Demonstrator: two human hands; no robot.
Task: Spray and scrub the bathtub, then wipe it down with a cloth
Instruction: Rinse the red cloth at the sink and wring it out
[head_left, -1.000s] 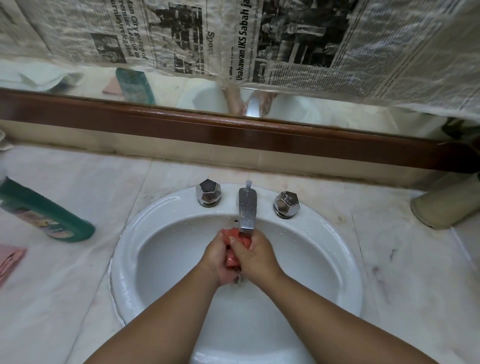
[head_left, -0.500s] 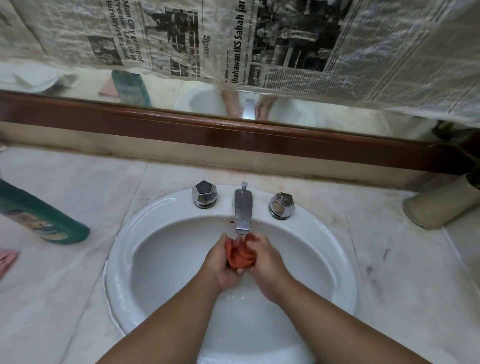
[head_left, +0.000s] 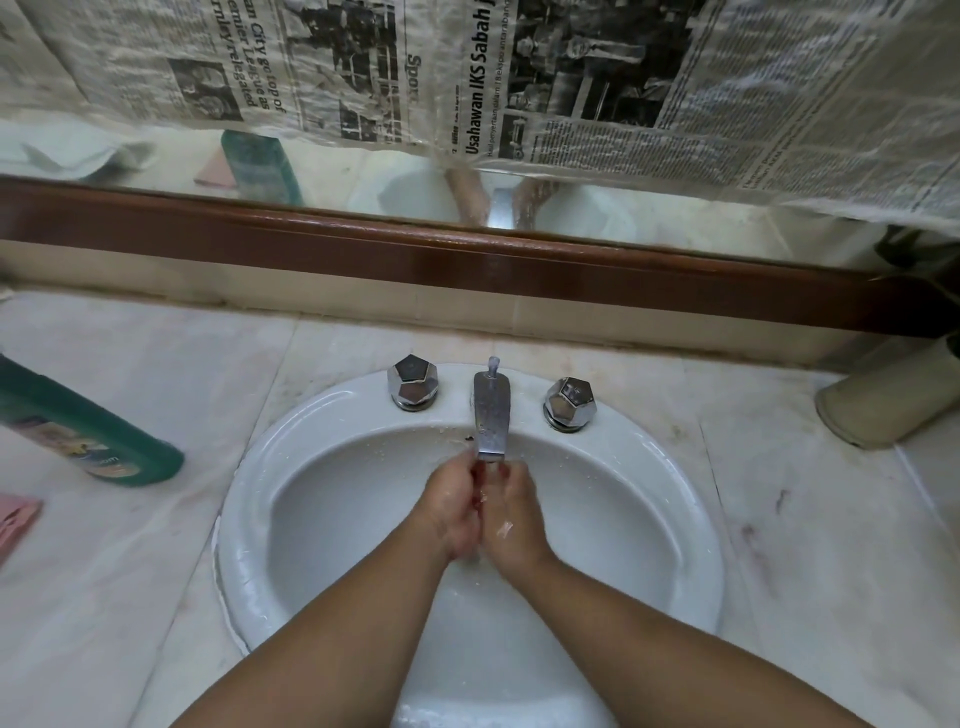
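Low in the sink (head_left: 244, 519), the left grip (head_left: 449, 506) and right grip (head_left: 511, 512) are pressed palm to palm. The red cloth (head_left: 479, 475) is clenched between them, so only thin red slivers are seen where the fingers meet. It is judged to be wrung or rinsed ready for the wipe-down; squeezing from both sides would force the water out. A thin trickle appears to fall from under the grips into the basin, which suits the work being done over the bowl rather than over the counter (head_left: 831, 545).

The spout (head_left: 491, 415) is found directly above and just beyond the grips, its tip almost touching the knuckles. The cloth is thus kept in the line of any flow. The left knob (head_left: 413, 380) and right knob (head_left: 570, 402) are set further back to either side, untouched.

Well to the left of the grips, a green bottle (head_left: 93, 436) is laid on its side, with a pink item (head_left: 15, 519) nearer the edge. Far to the right, a beige container (head_left: 883, 405) is leaned.

Beyond, a wooden mirror frame (head_left: 467, 260) is seen, with newspaper (head_left: 519, 78) hung over the glass. No bathtub is shown.
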